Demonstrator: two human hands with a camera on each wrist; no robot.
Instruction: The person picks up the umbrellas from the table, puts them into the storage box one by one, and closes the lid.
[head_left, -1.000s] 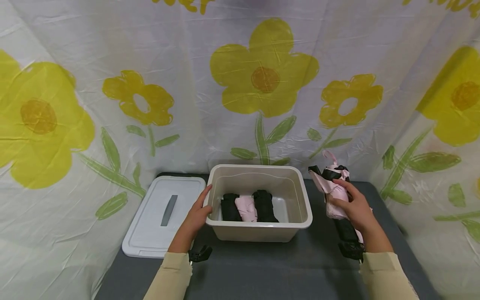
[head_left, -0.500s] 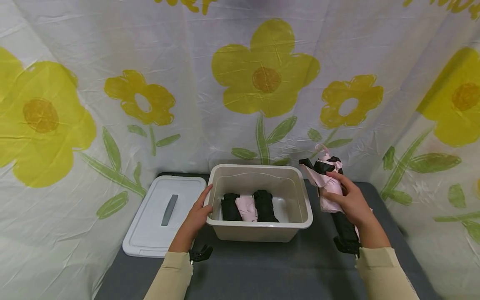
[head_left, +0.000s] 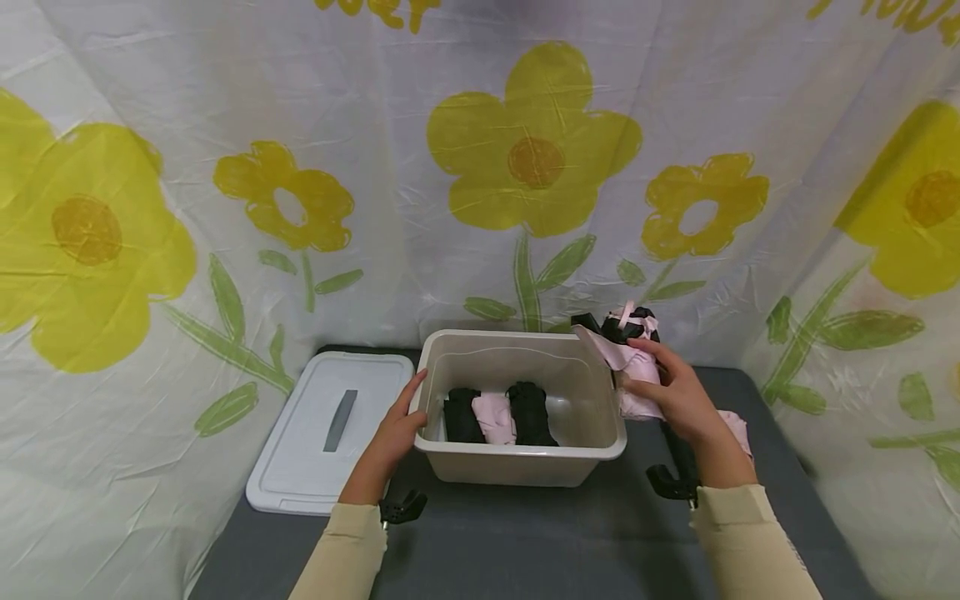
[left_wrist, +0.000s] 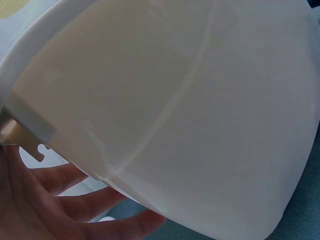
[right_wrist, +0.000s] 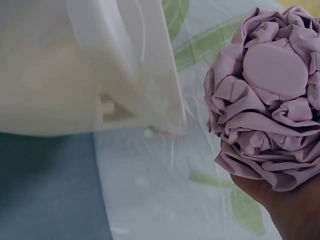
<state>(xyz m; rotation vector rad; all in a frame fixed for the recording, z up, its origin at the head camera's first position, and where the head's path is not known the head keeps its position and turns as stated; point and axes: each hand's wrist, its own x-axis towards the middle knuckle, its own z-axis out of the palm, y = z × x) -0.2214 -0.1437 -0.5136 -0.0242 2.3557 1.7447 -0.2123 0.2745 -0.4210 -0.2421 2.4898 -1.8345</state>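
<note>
Just beyond the right end of the beige bin (head_left: 517, 473), a rolled pink bundle (head_left: 640, 379) with black trim is being held up by the right hand (head_left: 681, 402). Thumb and fingers are being closed round its sides, presumably because the soft roll could otherwise be loosening; one flap is already sticking out toward the bin. From the right wrist, a gap is being shown between bundle and bin, and gathered ruffles are being seen round a smooth button.

Against the bin's left end, the left hand (head_left: 393, 433) is being laid with fingers spread and fairly straight, probably so that the bin is being kept from sliding.

Inside, a black roll (head_left: 462, 415), a pink roll (head_left: 494, 419) and another black roll (head_left: 532, 413) are being kept side by side, each apparently being propped by its neighbour. On the dark table (head_left: 517, 542), the white lid (head_left: 296, 446) is being left flat, grey handle (head_left: 339, 421) upward, seemingly so that the opening is being kept unobstructed. Behind the right wrist, something pink (head_left: 737, 429) is being mostly hidden.
</note>
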